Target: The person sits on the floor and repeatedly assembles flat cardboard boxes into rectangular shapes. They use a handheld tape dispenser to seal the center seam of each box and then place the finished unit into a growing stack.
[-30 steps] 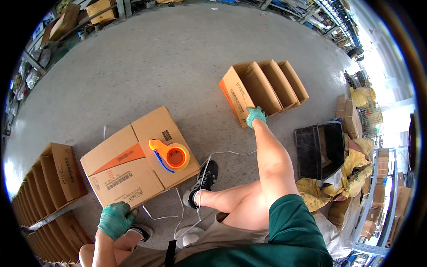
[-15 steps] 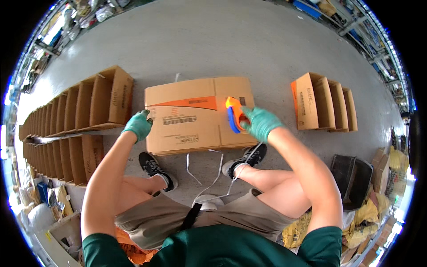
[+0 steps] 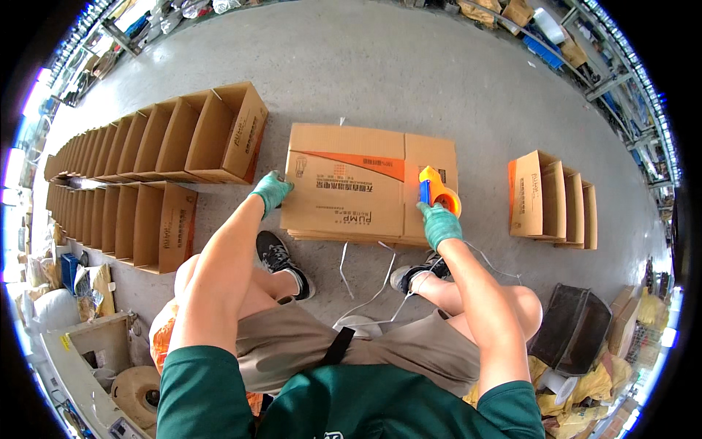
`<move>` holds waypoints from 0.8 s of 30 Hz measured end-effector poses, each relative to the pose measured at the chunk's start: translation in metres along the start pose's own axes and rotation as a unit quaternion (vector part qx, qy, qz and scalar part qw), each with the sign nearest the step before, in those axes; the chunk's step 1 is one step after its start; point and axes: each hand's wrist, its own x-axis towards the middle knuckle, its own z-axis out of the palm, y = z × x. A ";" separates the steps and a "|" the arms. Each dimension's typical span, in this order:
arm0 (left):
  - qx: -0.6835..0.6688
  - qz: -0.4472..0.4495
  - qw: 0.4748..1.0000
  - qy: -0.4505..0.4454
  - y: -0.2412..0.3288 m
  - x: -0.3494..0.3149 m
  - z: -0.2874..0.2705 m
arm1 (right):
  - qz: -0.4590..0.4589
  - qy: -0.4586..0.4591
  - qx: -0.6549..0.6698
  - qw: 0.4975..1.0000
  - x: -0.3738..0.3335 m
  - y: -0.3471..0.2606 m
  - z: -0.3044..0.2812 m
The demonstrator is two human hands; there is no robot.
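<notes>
In front of me a stack of flattened cardboard boxes [image 3: 351, 201] lies on the floor, brown with an orange stripe and dark print. My left hand [image 3: 273, 192], in a green glove, is closed at the stack's left edge, its fingertips on the top flattened box. My gloved right hand [image 3: 441, 225] grips a tape dispenser [image 3: 433, 183] with a yellow-orange body, a blue part and an orange ring. It is over the right end of the top box. My right fingers are partly hidden behind the dispenser.
Two long rows of opened cartons [image 3: 219, 132] stand on the left, and a shorter group of cartons [image 3: 528, 194] on the right. White strapping [image 3: 387, 274] lies loose between my shoes [image 3: 281, 263]. A black bin [image 3: 570, 329] is at the lower right. Shelving [image 3: 607, 84] lines the far right.
The whole view has shifted, so the stack appears farther right. My left hand has come onto the stack's left edge. My right hand has swung nearer to me, turning the tape dispenser.
</notes>
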 end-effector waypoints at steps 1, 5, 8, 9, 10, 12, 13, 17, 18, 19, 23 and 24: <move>-0.041 0.016 0.999 -0.007 0.012 -0.008 0.003 | 0.002 0.012 0.012 1.000 -0.001 0.009 0.006; -0.185 0.092 0.978 -0.003 0.047 -0.038 -0.010 | 0.041 0.018 0.062 0.997 0.003 0.005 -0.010; -0.226 0.136 0.959 0.103 0.042 -0.025 -0.053 | 0.117 0.062 0.112 0.985 0.002 -0.004 -0.032; -0.253 0.154 0.941 0.165 0.054 -0.032 -0.058 | 0.132 0.036 0.098 0.986 0.000 0.007 -0.026; -0.249 0.155 0.941 0.169 0.048 -0.028 -0.077 | 0.140 0.014 0.087 0.986 0.001 0.011 -0.021; -0.301 0.160 0.925 0.169 0.035 -0.020 -0.095 | 0.143 -0.037 0.036 0.988 0.003 0.015 -0.009; -0.334 0.167 0.916 0.148 0.040 -0.024 -0.091 | 0.143 -0.044 0.034 0.988 0.002 0.017 -0.013; -0.321 0.181 0.915 0.163 0.015 -0.017 -0.097 | 0.103 -0.061 0.033 0.992 0.004 -0.023 -0.078; -0.314 0.169 0.920 0.160 0.012 -0.018 -0.101 | 0.093 -0.067 0.032 0.993 0.001 -0.035 -0.099; -0.306 0.155 0.926 0.156 0.006 -0.020 -0.102 | 0.070 -0.010 0.063 0.996 0.000 -0.049 -0.131; -0.295 0.195 0.924 0.145 0.007 -0.023 -0.103 | -0.036 0.299 0.030 0.953 0.004 -0.050 -0.192; -0.306 0.198 0.920 0.142 0.008 -0.023 -0.101 | -0.014 0.323 -0.002 0.946 0.012 -0.047 -0.196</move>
